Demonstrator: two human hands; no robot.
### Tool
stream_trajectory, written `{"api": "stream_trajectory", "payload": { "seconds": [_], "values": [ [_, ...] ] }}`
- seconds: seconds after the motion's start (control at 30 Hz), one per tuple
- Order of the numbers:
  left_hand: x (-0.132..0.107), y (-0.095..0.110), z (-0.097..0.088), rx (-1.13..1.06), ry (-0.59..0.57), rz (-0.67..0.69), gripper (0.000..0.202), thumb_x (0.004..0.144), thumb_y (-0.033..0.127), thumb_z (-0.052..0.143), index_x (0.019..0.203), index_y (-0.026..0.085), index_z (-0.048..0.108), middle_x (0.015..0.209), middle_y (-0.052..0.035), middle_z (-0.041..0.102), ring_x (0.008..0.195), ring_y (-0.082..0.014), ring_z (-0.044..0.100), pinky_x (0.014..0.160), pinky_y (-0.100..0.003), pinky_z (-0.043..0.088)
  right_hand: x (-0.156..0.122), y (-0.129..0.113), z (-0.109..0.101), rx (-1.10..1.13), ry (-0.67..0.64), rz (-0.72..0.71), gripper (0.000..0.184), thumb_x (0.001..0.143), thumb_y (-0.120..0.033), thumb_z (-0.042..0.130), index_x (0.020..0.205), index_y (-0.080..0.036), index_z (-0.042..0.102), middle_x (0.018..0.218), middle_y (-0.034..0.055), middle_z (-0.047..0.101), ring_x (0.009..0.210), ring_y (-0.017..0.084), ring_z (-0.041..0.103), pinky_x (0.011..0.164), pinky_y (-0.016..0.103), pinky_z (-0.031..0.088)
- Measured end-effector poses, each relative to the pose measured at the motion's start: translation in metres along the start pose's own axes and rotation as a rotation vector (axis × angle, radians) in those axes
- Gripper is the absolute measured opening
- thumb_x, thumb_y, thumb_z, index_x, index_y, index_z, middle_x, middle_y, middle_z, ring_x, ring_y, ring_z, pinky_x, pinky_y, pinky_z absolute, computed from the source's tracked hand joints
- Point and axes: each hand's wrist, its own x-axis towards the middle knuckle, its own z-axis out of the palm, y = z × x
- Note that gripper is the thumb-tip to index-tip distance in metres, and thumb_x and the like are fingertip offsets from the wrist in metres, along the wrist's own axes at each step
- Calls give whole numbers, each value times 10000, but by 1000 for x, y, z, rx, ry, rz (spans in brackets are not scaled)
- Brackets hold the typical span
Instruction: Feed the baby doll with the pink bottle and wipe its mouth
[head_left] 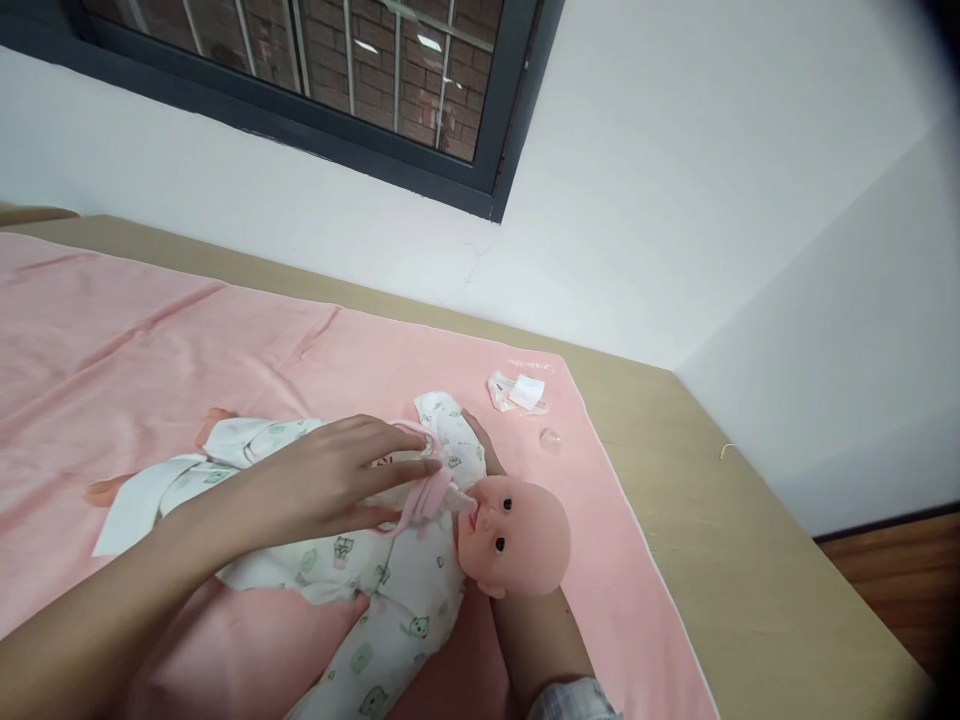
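Note:
A baby doll point(525, 540) lies on its back in white pyjamas point(420, 600) with a green and grey animal print. My left hand point(360, 475) reaches in from the left, its fingers curled round a baby bottle point(427, 498) with a pink collar and pink handles. Most of the bottle's body is hidden behind my hand. The clear teat touches the doll's mouth. My right arm passes beneath the doll's head, and my right hand point(484, 440) shows in part beyond its neck and shoulder, supporting it. The rest of that hand is hidden by the doll.
A pink cloth point(150, 340) with some creases covers much of the light wooden surface point(675, 500). Past the doll's head lie a clear plastic wrapper with a white piece point(517, 392) and a small clear cap point(550, 439). A white wall and a dark-framed window point(480, 185) stand behind.

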Motion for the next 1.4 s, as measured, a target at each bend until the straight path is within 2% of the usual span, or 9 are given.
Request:
{"api": "stream_trajectory", "payload": {
  "seconds": [0.03, 0.13, 0.2, 0.4, 0.77, 0.93, 1.13, 1.27, 1.4],
  "values": [
    [-1, -2, -2, -8, 17, -14, 473, 865, 337, 599, 1323, 310, 484, 1269, -62, 570, 1135, -243, 546, 930, -351, 449, -1, 1, -13, -61, -158, -9, 207, 627, -214, 643, 433, -277, 604, 448, 6, 564, 555, 289, 666, 599, 466, 578],
    [-5, -7, -7, -51, 102, -38, 478, 865, 320, 597, 1322, 289, 461, 1296, -61, 558, 1156, -234, 540, 962, -352, 437, -2, 10, -47, -481, -1285, -252, 65, 582, -160, 737, 611, -215, 718, 680, 78, 702, 715, 377, 694, 681, 552, 563],
    [-8, -14, -9, -105, 174, -83, 496, 853, 307, 609, 1316, 263, 435, 1304, -72, 548, 1169, -229, 534, 956, -336, 449, 1, 14, -58, -687, -1666, -357, 140, 639, -158, 717, 775, -149, 746, 835, 131, 723, 765, 387, 695, 643, 539, 567],
    [-16, -50, -2, -229, 417, -407, 608, 792, 334, 656, 1327, 227, 388, 1355, -96, 476, 1232, -266, 479, 1030, -410, 423, 5, 9, -45, -880, -1845, -262, 367, 734, -232, 636, 1030, -21, 682, 982, 212, 693, 803, 385, 693, 579, 521, 561],
    [-43, -129, 34, -364, 448, -792, 534, 723, 370, 658, 1192, 157, 517, 1219, -100, 587, 1051, -276, 587, 948, -460, 473, 4, 7, -32, -855, -1824, -158, 360, 561, -166, 736, 910, -78, 732, 1032, 196, 689, 997, 423, 638, 745, 557, 534],
    [-50, -145, 48, -383, 522, -965, 618, 585, 412, 672, 1143, 189, 531, 1153, -70, 617, 958, -266, 615, 881, -390, 511, -2, 11, -9, -188, -1404, -45, 430, 189, 119, 723, 450, -218, 667, 695, 48, 710, 876, 358, 685, 759, 453, 551],
    [-55, -153, 58, -305, 474, -1053, 590, 578, 368, 663, 1136, 243, 513, 1141, -18, 621, 969, -264, 610, 883, -345, 490, -2, 3, 87, 552, -875, 217, 346, 299, -21, 754, 280, -256, 501, 659, 35, 683, 826, 261, 684, 631, 344, 526],
    [-60, -158, 63, -268, 437, -1045, 591, 591, 305, 672, 1154, 214, 518, 1130, -21, 632, 924, -253, 621, 850, -326, 490, 1, -1, 114, 733, -684, 183, 371, 348, -117, 765, 253, -269, 440, 650, 35, 666, 816, 274, 674, 624, 382, 514],
    [-62, -158, 62, -314, 389, -1047, 615, 644, 286, 662, 1215, 154, 475, 1158, -49, 608, 940, -208, 606, 833, -280, 484, 3, -1, 106, 675, -556, 630, 321, 352, -156, 770, 289, -264, 475, 707, 65, 661, 910, 338, 653, 720, 473, 504]
  ]
}}
